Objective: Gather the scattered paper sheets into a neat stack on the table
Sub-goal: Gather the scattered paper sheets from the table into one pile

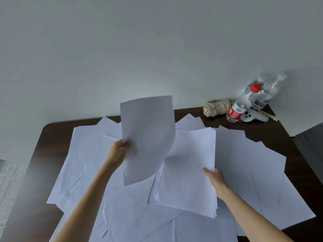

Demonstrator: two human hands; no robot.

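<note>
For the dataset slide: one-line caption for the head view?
Left hand holds up a single sheet while the right hand grips the gathered stack over loose sheets covering a dark table.

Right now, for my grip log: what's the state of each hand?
Left hand: closed, pinching a single raised sheet by its left edge.
Right hand: closed, gripping the gathered stack at its right edge.
</note>
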